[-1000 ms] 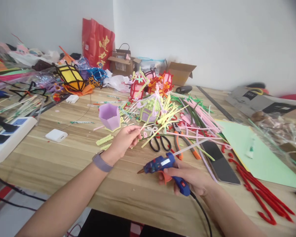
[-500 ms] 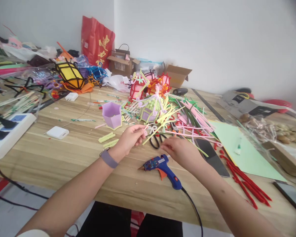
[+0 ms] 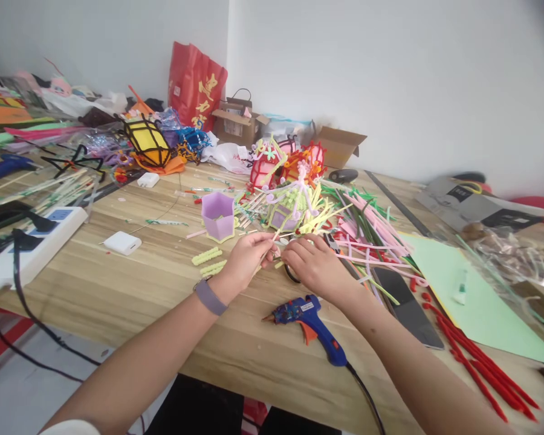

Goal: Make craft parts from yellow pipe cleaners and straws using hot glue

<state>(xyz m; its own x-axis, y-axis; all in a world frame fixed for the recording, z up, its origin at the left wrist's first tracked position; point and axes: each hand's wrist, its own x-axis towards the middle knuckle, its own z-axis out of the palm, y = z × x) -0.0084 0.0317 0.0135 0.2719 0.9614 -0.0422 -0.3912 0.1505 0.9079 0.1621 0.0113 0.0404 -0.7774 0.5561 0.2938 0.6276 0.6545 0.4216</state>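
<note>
My left hand (image 3: 245,258), with a purple band at the wrist, pinches a thin pale stick (image 3: 266,249) that slants up between thumb and fingers. Close beside it is my right hand (image 3: 318,266), back upward and fingers curled; whatever its fingertips hold is hidden. Black-handled scissors (image 3: 291,275) are partly covered by the right hand. Left of the hands are a purple hexagonal cup (image 3: 218,219) and yellow-green twisted strips (image 3: 207,256). Behind them sits a small lantern of yellow-green and lilac pipe cleaners (image 3: 291,202).
A blue glue gun (image 3: 309,315) lies in front, its cord running off the table edge. Rightward are a dark phone (image 3: 405,308), red pipe cleaners (image 3: 485,362) and green paper (image 3: 474,296). A power strip (image 3: 63,232) and white charger (image 3: 122,243) lie to the left.
My right hand has moved left, close to my left hand, and now covers more of the scissors. The view has shifted, so the table appears further right and lower.
</note>
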